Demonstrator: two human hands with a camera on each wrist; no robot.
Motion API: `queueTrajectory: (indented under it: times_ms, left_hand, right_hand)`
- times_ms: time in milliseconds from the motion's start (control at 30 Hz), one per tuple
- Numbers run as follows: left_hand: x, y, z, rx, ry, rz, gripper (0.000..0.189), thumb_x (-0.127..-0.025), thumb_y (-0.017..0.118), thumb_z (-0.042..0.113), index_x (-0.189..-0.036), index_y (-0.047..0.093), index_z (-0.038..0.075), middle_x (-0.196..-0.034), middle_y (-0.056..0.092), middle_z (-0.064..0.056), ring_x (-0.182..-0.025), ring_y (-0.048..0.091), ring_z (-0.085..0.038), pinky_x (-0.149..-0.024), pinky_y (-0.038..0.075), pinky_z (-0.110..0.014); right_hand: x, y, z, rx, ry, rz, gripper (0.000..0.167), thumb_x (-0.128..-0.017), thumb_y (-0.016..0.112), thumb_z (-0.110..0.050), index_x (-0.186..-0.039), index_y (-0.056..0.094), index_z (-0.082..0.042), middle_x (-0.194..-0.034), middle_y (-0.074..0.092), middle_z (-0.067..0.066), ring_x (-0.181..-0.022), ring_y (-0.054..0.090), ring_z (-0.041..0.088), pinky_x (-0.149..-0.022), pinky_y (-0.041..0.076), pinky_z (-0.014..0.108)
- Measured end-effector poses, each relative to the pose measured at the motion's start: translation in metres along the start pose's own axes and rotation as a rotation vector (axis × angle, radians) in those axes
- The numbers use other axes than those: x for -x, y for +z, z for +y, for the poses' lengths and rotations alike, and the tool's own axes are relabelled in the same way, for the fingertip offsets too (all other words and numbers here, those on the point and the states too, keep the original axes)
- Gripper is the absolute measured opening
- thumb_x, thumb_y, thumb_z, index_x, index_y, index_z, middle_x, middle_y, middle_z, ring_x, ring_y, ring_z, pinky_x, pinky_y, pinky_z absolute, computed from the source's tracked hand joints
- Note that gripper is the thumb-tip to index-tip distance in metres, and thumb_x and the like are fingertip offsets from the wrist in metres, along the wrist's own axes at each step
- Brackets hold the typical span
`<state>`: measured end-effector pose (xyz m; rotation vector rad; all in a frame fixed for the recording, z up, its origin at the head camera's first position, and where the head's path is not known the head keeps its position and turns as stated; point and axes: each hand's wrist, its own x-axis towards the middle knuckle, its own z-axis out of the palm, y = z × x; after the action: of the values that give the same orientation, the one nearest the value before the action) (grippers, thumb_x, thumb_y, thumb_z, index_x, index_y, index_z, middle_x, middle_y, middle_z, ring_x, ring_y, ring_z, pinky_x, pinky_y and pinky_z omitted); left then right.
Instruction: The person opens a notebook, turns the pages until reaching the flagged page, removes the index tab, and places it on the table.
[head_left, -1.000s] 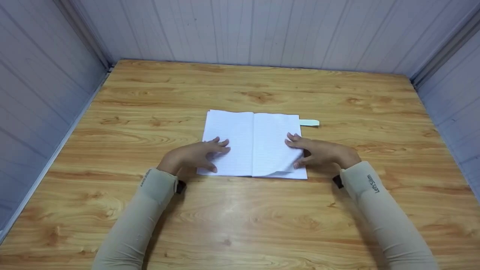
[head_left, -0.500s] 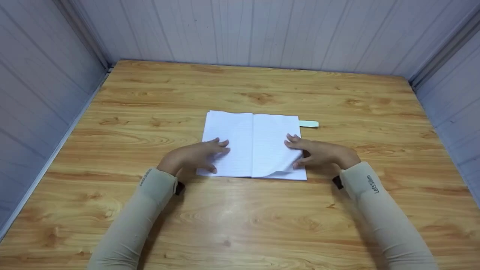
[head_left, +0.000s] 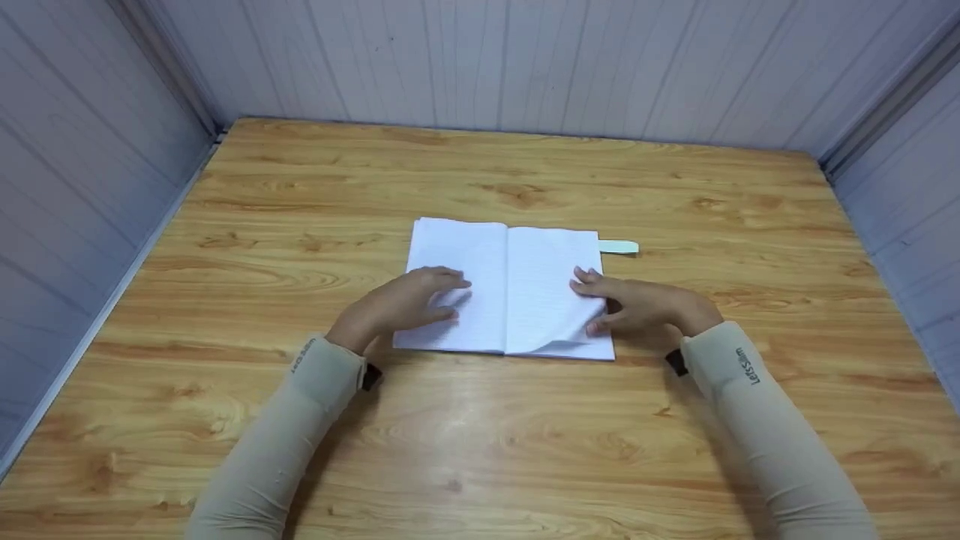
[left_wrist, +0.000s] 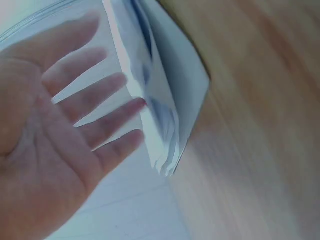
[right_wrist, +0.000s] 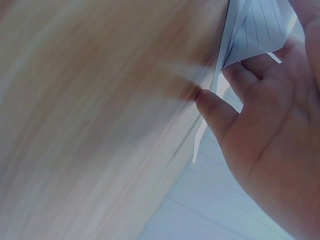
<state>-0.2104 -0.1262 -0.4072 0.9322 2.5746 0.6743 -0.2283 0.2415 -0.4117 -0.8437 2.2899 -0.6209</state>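
Observation:
In the head view an open notebook [head_left: 480, 247] with white lined pages lies flat in the middle of the table. My left hand [head_left: 409, 300] is over its left page, fingers extended and spread with nothing between them. The left wrist view shows that palm [left_wrist: 50, 140] beside the layered page edges. At the notebook's right edge my right hand [head_left: 641, 300] has its fingertips on top of the right page and its thumb by the raised lower corner. That curled page corner [right_wrist: 257, 32] lies between thumb and fingers in the right wrist view.
A pale green strip [head_left: 619, 247] sticks out from the notebook's upper right edge. The wooden table [head_left: 457, 435] meets panelled walls [head_left: 525, 67] at the back and both sides.
My left hand has shifted slightly right and up over the left page, its fingers drawn closer together. The right hand and the lifted page corner hold their place.

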Motion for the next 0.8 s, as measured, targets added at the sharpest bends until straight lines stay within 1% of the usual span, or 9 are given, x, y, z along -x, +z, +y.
queueTrajectory:
  times_ms: [133,233,333,400,533,667,800]
  left_hand:
    - [-0.005,0.004,0.008,0.014,0.016,0.109,0.043,-0.094,0.061,0.021,-0.133,0.056,0.004,-0.136,0.056,-0.013,-0.131,0.048,-0.029,-0.111,0.037,-0.043]
    - [-0.01,0.008,0.016,0.035,0.033,0.179,0.042,-0.094,0.062,0.022,-0.132,0.057,0.005,-0.132,0.059,-0.01,-0.127,0.052,-0.026,-0.108,0.041,-0.04]
    - [-0.016,0.013,0.025,0.051,0.057,0.233,0.043,-0.093,0.064,0.023,-0.131,0.058,0.005,-0.128,0.061,-0.01,-0.12,0.056,-0.025,-0.104,0.045,-0.039]
    - [-0.02,0.016,0.031,0.075,0.077,0.254,0.043,-0.092,0.065,0.022,-0.13,0.059,0.005,-0.125,0.062,-0.011,-0.115,0.059,-0.026,-0.099,0.048,-0.039]
    - [-0.03,0.021,0.044,0.128,0.116,0.258,0.044,-0.091,0.067,0.022,-0.13,0.059,0.004,-0.124,0.062,-0.013,-0.107,0.062,-0.028,-0.092,0.052,-0.04]
    - [-0.039,0.028,0.055,0.163,0.146,0.242,0.046,-0.09,0.068,0.022,-0.131,0.057,0.004,-0.125,0.062,-0.014,-0.106,0.062,-0.028,-0.091,0.052,-0.041]
    - [-0.047,0.035,0.065,0.194,0.179,0.208,0.044,-0.09,0.068,0.022,-0.129,0.059,0.003,-0.123,0.062,-0.014,-0.105,0.063,-0.028,-0.09,0.052,-0.041]
  right_hand:
    - [0.001,-0.001,-0.001,-0.007,0.02,-0.003,0.081,-0.091,0.063,-0.036,-0.153,0.02,-0.008,-0.163,0.0,0.008,-0.15,-0.003,0.03,-0.12,0.009,0.052]
    - [0.001,-0.002,-0.001,-0.009,0.033,-0.008,0.081,-0.091,0.063,-0.038,-0.153,0.019,-0.01,-0.163,0.0,0.006,-0.15,-0.003,0.028,-0.12,0.01,0.05]
    - [0.0,-0.003,-0.002,-0.005,0.03,-0.01,0.081,-0.091,0.063,-0.039,-0.153,0.02,-0.01,-0.163,0.0,0.006,-0.15,-0.003,0.028,-0.12,0.009,0.051]
    - [0.0,-0.003,-0.002,-0.002,0.026,-0.011,0.08,-0.091,0.062,-0.039,-0.153,0.02,-0.009,-0.163,0.0,0.008,-0.15,-0.003,0.029,-0.12,0.009,0.051]
    - [0.0,-0.003,0.0,0.008,0.019,-0.007,0.079,-0.092,0.061,-0.038,-0.153,0.021,-0.008,-0.162,0.001,0.01,-0.149,-0.002,0.032,-0.12,0.008,0.053]
    - [-0.001,-0.002,0.001,0.017,0.024,-0.005,0.079,-0.092,0.061,-0.04,-0.153,0.022,-0.009,-0.162,0.002,0.011,-0.149,-0.001,0.033,-0.119,0.009,0.053]
    - [-0.001,-0.002,0.0,0.022,0.028,-0.008,0.078,-0.092,0.061,-0.04,-0.153,0.022,-0.01,-0.162,0.003,0.011,-0.149,0.0,0.033,-0.119,0.01,0.053]
